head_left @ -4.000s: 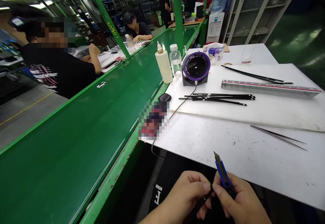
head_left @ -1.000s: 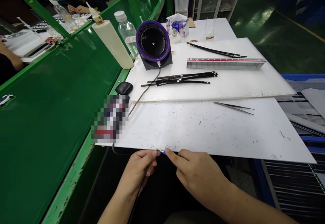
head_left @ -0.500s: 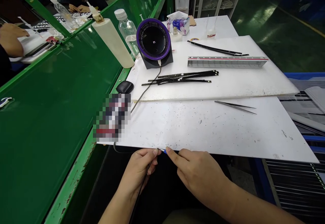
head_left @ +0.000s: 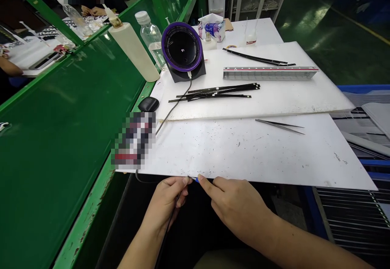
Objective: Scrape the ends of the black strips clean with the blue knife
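Note:
At the near table edge, my left hand pinches a thin black strip that trails down past my wrist. My right hand is closed on a slim blue-handled tool with a thin metal tip. That tip meets the strip's end at my left fingertips; its exact kind is hidden by my fingers. Farther up, a bundle of black strips lies on a white foam board. Metal tweezers rest on the white table, which is sprinkled with small dark scraps.
A purple-rimmed round fan stands at the back left, its cable crossing the table. Nearby are a water bottle, a black case and a long clear box. A green partition borders the left; co-workers sit beyond.
The view has shifted slightly, so the table items appear a little to the left. Both hands keep their hold and nearly the same place. A co-worker's arm at the far left has drawn back.

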Demonstrator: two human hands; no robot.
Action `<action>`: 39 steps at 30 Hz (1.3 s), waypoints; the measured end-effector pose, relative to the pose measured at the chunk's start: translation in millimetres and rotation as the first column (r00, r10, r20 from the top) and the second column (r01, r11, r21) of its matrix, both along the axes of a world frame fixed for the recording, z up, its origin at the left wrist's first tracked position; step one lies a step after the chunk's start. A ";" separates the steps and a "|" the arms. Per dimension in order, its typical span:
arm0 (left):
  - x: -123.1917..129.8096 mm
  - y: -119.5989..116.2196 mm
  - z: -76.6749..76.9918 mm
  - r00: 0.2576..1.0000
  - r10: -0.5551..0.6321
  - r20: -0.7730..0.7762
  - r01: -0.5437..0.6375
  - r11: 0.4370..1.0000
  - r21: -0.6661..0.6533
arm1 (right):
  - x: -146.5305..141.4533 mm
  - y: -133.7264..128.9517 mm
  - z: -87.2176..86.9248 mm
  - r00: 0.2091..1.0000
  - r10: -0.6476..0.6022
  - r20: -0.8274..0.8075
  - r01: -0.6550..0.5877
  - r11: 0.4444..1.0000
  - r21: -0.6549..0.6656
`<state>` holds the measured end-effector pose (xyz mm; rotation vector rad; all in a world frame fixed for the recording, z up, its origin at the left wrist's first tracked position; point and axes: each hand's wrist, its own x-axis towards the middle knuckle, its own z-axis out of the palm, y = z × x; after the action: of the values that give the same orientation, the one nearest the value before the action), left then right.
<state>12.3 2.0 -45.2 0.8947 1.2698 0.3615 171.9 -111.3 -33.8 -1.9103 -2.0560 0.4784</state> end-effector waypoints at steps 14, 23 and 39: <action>2.3 -1.3 0.0 0.999 0.039 0.038 -0.038 0.999 -0.029 | 4.4 5.3 10.6 0.989 -0.047 -0.138 0.041 0.998 -0.049; 0.5 -0.9 -3.9 0.999 0.032 0.031 -0.031 0.999 -0.023 | -0.5 0.4 -0.2 0.999 -0.013 -0.035 0.013 1.000 0.010; -1.1 -3.7 -10.6 0.990 0.067 0.122 -0.067 0.998 -0.007 | -4.2 -1.5 -2.6 0.994 -0.041 -0.102 0.044 0.999 0.027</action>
<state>11.1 -1.6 -55.9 0.8161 1.1889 0.4606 167.6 -112.8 -36.4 -1.8690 -1.9447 0.5218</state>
